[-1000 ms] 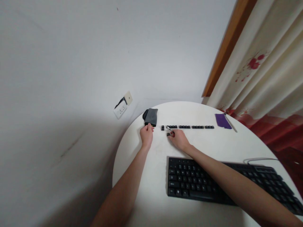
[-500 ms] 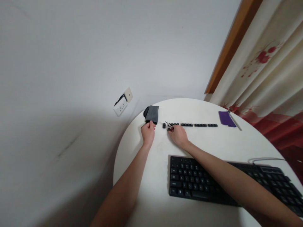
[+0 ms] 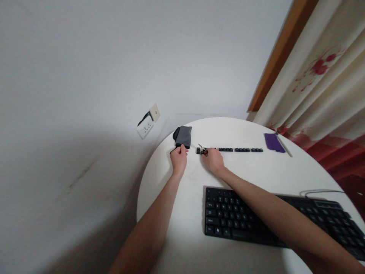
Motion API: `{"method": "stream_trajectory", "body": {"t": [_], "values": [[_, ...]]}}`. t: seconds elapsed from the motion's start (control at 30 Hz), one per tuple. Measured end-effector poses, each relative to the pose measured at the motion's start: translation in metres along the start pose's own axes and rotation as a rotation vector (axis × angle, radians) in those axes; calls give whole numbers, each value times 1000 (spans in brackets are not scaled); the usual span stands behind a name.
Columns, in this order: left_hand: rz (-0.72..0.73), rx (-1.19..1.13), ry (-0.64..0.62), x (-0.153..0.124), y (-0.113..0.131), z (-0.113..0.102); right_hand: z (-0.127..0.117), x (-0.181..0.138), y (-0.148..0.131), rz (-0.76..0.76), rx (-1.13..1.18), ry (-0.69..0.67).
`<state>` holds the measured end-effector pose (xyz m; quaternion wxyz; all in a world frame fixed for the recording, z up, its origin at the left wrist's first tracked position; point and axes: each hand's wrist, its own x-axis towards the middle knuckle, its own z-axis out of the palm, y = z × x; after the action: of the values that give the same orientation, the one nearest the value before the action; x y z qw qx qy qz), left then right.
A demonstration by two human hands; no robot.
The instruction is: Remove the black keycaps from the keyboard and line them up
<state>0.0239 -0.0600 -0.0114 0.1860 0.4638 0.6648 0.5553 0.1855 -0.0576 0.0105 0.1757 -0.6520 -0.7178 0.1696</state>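
Observation:
My right hand [image 3: 213, 160] is closed at the left end of a row of black keycaps [image 3: 226, 150]. Its fingertips pinch a black keycap [image 3: 203, 153], level with the row and just right of the end keycap [image 3: 197, 150]. A thin, pointed metal piece [image 3: 200, 146] sticks out from these fingers; its kind is too small to tell. Closed as well, my left hand [image 3: 179, 160] rests at the near edge of a folded grey cloth [image 3: 184, 135]. What its fingers hold, if anything, is hidden.
Under my right forearm lies a black keyboard [image 3: 228, 215], with its cable [image 3: 322, 191] behind. On the right of the round white table [image 3: 188, 213] are a purple cloth [image 3: 273, 142] and a slim pale stick [image 3: 284, 145]. A dark rounded object [image 3: 176, 133] sits beside the grey cloth.
The keycap at my right fingertips has moved slightly away from me, from just below the row into line with it. My left hand has stayed by the grey cloth.

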Motion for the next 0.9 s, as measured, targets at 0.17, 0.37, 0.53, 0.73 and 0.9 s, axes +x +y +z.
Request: {"method": "stream_trajectory", "body": {"t": [0.17,0.37,0.53,0.73,0.9], "values": [[0,1,0,-1,2,-1,0,-1,-2,-6,-7,1],[1,3,1,-1,2,0,0,-2,-2,-12,-14,8],[5,8,-1,0,2,0,0,-2,-2,-13,-24,12],[7,13,-1,0,2,0,0,-1,-3,-7,-30,5],[7,9,-9,-1,1,0,0,-2,-3,-12,-26,8]]}}
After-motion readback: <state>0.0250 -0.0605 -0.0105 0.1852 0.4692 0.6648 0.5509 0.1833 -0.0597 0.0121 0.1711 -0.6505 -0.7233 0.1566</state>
